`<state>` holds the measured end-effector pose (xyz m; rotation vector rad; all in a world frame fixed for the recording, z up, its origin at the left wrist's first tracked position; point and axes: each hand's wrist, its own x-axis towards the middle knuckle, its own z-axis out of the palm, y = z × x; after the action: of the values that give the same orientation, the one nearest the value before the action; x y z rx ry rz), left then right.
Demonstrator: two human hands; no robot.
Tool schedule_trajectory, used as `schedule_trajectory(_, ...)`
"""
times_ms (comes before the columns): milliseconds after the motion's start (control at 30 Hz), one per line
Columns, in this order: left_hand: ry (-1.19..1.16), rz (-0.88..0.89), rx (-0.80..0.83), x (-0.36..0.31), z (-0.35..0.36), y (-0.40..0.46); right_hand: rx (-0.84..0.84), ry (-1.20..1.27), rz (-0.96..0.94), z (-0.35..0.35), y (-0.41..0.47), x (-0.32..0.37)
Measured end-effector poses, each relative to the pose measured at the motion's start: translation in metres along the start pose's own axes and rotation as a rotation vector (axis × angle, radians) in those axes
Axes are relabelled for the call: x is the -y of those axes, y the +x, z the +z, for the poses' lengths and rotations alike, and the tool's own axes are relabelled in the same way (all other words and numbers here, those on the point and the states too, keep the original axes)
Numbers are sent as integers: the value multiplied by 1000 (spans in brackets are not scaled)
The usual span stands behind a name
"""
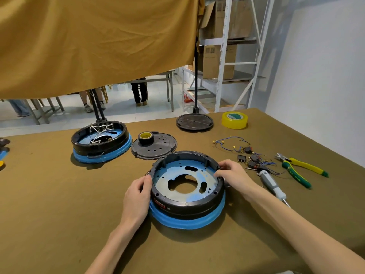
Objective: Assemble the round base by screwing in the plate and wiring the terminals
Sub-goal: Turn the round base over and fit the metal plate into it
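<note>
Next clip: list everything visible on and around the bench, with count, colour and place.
round base: 1, black with blue wrap, near centre, plate inside
second base: 1, black and blue, white wires inside, far left
perforated cover: 1, dark grey, behind near base
small tape roll: 1, black and yellow, on that cover
round disc: 1, black, far centre under a pole
large tape roll: 1, yellow, far right
switches and wires: several, black and blue, right
screwdriver: 1, grey and white, right
pliers: 1, yellow-green handles, far right
left hand: grips base's left rim
right hand: fingers on right rim
</note>
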<state>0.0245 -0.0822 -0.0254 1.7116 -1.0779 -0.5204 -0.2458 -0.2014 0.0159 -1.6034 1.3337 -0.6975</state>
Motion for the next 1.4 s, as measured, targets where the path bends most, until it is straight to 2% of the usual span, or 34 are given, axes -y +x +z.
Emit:
schedule_trajectory(367, -69, 10, 30, -2, -6, -13, -13, -123, -71, -1, 23, 11)
schedule_trajectory(1400, -32, 53, -7, 1, -4, -13, -58, -284, -159, 4, 33, 8)
